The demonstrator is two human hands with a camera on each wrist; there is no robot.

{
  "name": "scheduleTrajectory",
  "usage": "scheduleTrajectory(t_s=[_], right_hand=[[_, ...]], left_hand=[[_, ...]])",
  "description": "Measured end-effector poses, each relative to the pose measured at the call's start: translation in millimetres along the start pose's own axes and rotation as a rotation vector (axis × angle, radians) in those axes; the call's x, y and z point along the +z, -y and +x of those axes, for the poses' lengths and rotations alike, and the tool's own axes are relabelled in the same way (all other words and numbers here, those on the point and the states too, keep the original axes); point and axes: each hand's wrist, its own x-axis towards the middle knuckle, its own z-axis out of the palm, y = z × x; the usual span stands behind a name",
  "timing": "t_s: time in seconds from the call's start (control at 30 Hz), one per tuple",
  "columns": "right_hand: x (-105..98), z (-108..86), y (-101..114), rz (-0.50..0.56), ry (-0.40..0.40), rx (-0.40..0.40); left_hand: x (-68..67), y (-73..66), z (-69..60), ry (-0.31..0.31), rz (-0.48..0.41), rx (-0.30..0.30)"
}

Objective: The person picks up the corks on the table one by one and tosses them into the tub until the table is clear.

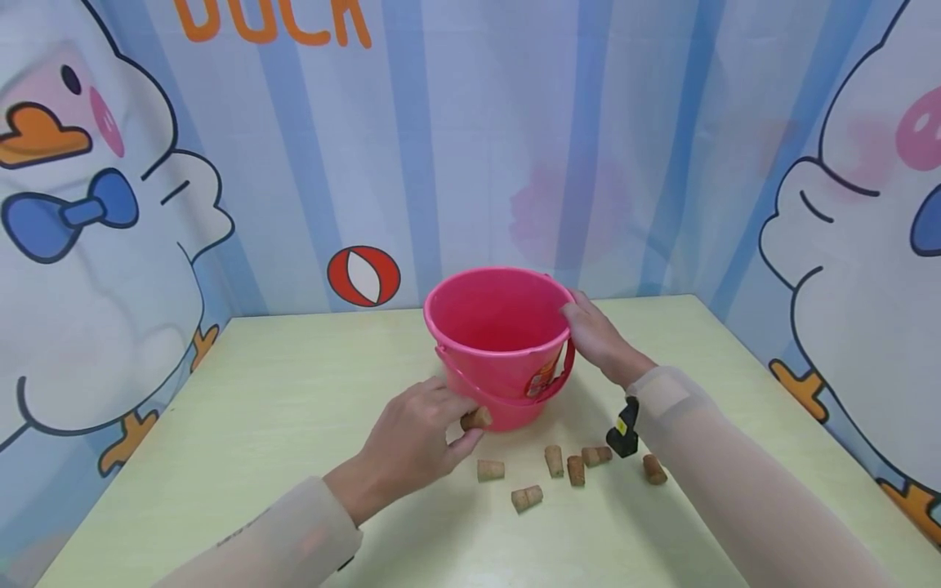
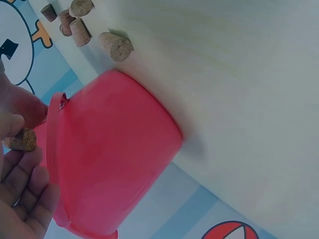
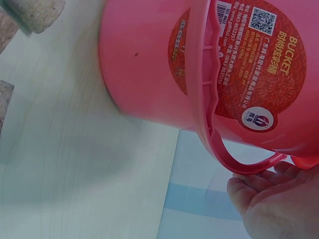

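My left hand [image 1: 415, 445] pinches a cork [image 1: 476, 419] between thumb and fingers, close to the front of a pink plastic bucket [image 1: 470, 371]. The same cork [image 2: 22, 140] shows beside the bucket's handle [image 2: 54, 149] in the left wrist view. At the bucket's right side, my right hand [image 1: 599, 339] grips the rim. The right wrist view shows that hand [image 3: 279, 199] by the rim and the end of the handle. The bucket stands on the table with its mouth up; its floor is hidden.
Several loose corks lie on the pale table [image 1: 309, 384] in front of the bucket, among them a cork [image 1: 491, 469] near the left hand and a cork [image 1: 653, 469] under the right forearm. A printed curtain [image 1: 470, 163] hangs behind the table.
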Motion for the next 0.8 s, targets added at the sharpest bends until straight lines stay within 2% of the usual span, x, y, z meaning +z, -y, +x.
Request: scheduleTrajectory(t_s=[0.43,0.8], right_hand=[[1.1,-0.6,0.3,0.003,0.005,-0.007],[-0.6,-0.4,0.0,0.0,0.007,-0.012]], left_hand=[[-9.3,1.6,19.3,-0.074,0.053,0.035],[-17.0,-0.9,34.9,-0.102,0.138,0.069]])
